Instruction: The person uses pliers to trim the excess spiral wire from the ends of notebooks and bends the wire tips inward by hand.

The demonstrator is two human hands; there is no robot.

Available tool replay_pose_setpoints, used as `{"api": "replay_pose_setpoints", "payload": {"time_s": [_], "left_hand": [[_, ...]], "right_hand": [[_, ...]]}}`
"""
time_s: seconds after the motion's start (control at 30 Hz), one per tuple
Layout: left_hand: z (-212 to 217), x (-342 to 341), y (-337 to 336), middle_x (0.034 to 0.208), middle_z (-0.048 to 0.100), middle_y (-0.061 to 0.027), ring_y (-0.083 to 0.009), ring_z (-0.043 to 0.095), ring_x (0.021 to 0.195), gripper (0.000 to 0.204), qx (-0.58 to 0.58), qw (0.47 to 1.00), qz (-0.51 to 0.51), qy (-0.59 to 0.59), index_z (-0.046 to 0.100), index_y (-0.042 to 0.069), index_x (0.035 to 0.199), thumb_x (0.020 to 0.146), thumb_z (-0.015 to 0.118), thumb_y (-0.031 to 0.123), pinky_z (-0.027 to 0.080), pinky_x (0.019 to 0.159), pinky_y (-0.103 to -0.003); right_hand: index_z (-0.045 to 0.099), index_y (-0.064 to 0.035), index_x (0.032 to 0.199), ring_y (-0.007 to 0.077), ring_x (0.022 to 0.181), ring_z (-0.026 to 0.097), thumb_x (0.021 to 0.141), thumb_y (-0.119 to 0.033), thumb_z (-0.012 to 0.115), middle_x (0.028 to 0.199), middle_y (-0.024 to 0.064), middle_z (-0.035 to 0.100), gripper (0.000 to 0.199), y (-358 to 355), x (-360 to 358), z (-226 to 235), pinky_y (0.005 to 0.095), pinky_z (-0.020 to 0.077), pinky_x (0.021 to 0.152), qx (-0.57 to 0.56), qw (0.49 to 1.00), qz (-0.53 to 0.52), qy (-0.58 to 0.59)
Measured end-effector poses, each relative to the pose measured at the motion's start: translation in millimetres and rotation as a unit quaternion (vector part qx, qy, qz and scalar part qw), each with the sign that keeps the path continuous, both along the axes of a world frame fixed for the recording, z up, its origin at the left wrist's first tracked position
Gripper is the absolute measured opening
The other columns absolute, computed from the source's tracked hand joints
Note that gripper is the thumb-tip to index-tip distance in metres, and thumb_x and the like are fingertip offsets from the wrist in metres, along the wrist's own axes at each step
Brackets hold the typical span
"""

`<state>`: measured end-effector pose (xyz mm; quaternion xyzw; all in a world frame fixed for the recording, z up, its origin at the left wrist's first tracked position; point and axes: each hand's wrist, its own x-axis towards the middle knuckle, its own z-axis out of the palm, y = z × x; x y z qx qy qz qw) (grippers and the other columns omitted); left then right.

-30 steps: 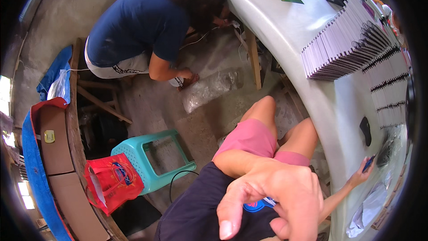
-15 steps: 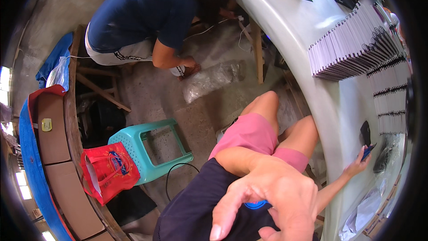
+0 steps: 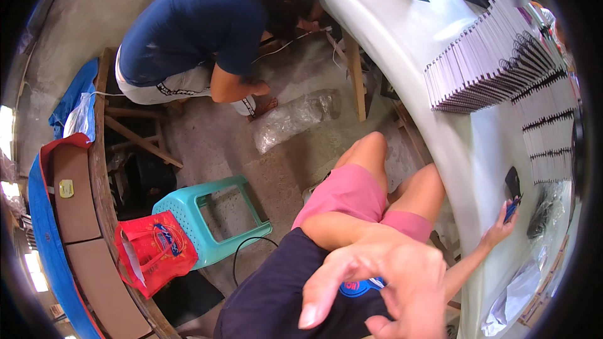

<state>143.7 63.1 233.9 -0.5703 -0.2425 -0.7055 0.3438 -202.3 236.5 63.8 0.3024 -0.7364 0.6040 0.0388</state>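
My left hand [image 3: 383, 282] is raised close to the view above my lap. Its thumb and fingers are bent but apart, with nothing visible between them; the lower fingers run off the frame's edge. My right hand [image 3: 496, 232] reaches out to the white-covered table on the right. Its fingers grip a small dark blue object [image 3: 512, 209], whose kind I cannot make out. Beyond its fingertips lies a flat black piece [image 3: 512, 180] on the table. Just past the hand is a black item [image 3: 539, 221] by clear plastic wrap.
Stacked spiral-bound notebooks [image 3: 483, 63] stand on the table [image 3: 402, 44]. A person in a blue shirt [image 3: 188, 25] crouches ahead, near bundled clear plastic [image 3: 295, 119] on the floor. To the left are a teal stool [image 3: 179, 213], a red bag [image 3: 157, 248] and cardboard boxes [image 3: 75, 207].
The view has shifted slightly, so the notebooks and table sit a little further left. The blue object in my right hand is tilted more upright. My left hand stays raised.
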Motion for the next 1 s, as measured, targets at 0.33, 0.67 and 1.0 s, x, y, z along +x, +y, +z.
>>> {"api": "replay_pose_setpoints", "payload": {"time_s": [0.33,0.67,1.0], "left_hand": [[-12.6,-22.6,-36.6,0.068,0.055,-0.0019,-0.0082,0.052,0.061,0.033,0.182,0.754,0.49,-0.399,0.061,-0.006,0.097,0.076,0.072,0.016,0.04,0.056,-0.023],[-6.3,-93.5,-106.0,0.11,0.051,-0.0095,-0.0143,0.054,0.091,0.055,0.068,0.585,0.659,-0.467,0.045,0.002,0.129,0.082,0.07,0.014,0.045,0.072,-0.026],[-2.2,-83.7,-92.6,0.075,0.055,-0.0002,-0.004,0.046,0.07,0.011,0.156,0.592,0.651,-0.449,0.059,-0.001,0.079,0.087,0.062,0.007,0.035,0.065,-0.017]], "right_hand": [[0.05,-0.0041,0.127,0.0163,0.1,0.052,0.074,0.0,0.048,0.116,0.0065,0.055,0.053,-32.3,46.5,38.5,0.0281,0.04,0.089,0.009,0.995,0.011,0.097],[0.061,-0.0065,0.11,0.0268,0.091,0.056,0.063,-0.007,0.06,0.102,0.0127,0.058,0.048,-116.3,127.3,160.4,0.0354,0.0477,0.074,0.056,0.928,0.054,0.364],[0.059,-0.0082,0.114,0.0279,0.095,0.057,0.066,-0.01,0.062,0.103,0.0101,0.059,0.048,-120.6,107.9,164.2,0.0378,0.0415,0.085,0.065,0.944,0.03,0.321]]}}
